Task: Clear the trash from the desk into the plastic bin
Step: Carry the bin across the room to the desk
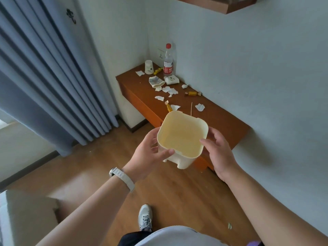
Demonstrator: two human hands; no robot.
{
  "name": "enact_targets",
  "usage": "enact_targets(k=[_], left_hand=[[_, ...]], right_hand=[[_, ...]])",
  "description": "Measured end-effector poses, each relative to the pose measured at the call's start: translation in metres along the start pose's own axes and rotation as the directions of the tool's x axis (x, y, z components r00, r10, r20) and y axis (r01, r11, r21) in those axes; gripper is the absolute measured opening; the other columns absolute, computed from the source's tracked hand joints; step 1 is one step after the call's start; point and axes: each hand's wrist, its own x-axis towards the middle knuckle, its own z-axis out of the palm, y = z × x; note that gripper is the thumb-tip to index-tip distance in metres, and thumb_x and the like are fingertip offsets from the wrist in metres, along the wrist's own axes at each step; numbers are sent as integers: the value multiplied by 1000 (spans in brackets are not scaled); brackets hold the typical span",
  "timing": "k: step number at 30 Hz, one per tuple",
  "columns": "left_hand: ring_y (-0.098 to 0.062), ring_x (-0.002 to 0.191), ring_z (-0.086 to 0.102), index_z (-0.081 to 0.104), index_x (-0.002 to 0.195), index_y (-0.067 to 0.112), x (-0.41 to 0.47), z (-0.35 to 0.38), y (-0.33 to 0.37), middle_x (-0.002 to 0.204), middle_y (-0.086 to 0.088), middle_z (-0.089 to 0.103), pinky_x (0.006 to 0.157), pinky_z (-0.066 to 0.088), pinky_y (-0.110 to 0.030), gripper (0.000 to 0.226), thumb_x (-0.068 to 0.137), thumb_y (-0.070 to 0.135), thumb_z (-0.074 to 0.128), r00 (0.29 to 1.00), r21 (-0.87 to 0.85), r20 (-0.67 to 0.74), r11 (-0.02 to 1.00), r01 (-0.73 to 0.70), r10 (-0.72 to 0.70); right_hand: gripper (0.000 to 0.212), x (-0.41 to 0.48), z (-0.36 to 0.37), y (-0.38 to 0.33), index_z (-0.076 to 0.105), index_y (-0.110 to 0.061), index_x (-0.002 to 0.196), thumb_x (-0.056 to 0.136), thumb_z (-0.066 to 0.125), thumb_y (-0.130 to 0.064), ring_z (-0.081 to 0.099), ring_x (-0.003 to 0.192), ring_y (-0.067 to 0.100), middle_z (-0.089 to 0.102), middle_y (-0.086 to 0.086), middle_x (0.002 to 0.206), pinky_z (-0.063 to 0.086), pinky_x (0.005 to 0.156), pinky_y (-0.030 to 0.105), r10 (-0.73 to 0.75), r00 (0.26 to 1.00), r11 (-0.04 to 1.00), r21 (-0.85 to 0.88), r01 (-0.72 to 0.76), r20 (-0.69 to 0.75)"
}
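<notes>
I hold a cream plastic bin (182,137) in the air in front of the desk, its inside bare. My left hand (149,153) grips its left wall, thumb over the rim. My right hand (220,150) grips its right wall. On the brown desk (221,119) lie several torn white paper scraps (169,90), a crumpled paper cup (156,82), a flattened white cup (171,80), yellow candy wrappers (192,93), and a thin wooden stick (191,108). An upside-down paper cup (148,67) and a clear bottle with a red cap (168,60) stand at the far corner.
Blue curtains (44,77) hang at the left. White walls close off the desk's far and right sides, with a wooden shelf (221,4) overhead. A small scrap (229,226) lies on the wood floor near my shoe (145,217). A white bed corner (23,215) is at lower left.
</notes>
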Motion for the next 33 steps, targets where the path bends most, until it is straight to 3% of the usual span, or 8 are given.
enact_targets(k=[5,12,14,20,23,27,33], left_hand=[[-8,120,56,43,137,34,52,-51,-7,128,17,59,100,50,-42,76,72,48,80,997,21,63,999,-42,40],[-9,125,53,40,139,33,110,-67,-9,133,18,56,102,48,-44,80,72,53,80,966,31,246,996,-85,75],[-8,125,52,39,140,33,121,-61,-11,133,19,55,101,49,-43,82,72,52,80,958,30,280,997,-76,64],[-6,124,52,39,139,30,159,-27,-10,132,18,55,101,49,-39,82,71,47,81,927,49,374,998,-45,23],[-7,125,51,38,140,30,180,-10,-9,133,17,54,102,49,-39,83,71,45,81,918,84,397,996,-27,-9],[-9,123,53,37,134,41,209,12,-7,132,20,53,101,49,-40,78,71,44,82,912,138,401,990,36,-89],[-10,121,54,34,132,43,263,59,6,130,21,52,100,50,-35,77,71,42,81,892,198,428,978,63,-144]], right_hand=[[36,36,47,-22,53,-35,124,93,60,-20,64,104,8,66,-12,110,54,86,33,20,997,1000,-8,-21,-75],[46,58,57,-25,55,-31,128,84,64,-27,64,106,11,68,-11,112,52,96,49,72,962,997,28,-67,-263],[50,63,51,-23,56,-32,127,78,64,-31,64,108,13,67,-10,116,51,95,51,84,948,996,36,-77,-305],[35,85,20,-1,58,-51,109,83,64,-27,61,111,11,64,-15,117,51,96,48,138,902,990,72,-119,-408],[35,101,6,11,57,-49,108,89,61,-21,60,111,13,63,-13,117,52,96,49,169,887,984,122,-128,-430],[37,130,-13,19,53,-40,124,92,61,-23,58,111,12,60,-14,119,52,95,47,202,871,978,145,-152,-448],[37,168,-57,17,55,-49,105,93,59,-14,60,105,8,62,-19,111,54,91,37,206,853,972,198,-124,-479]])
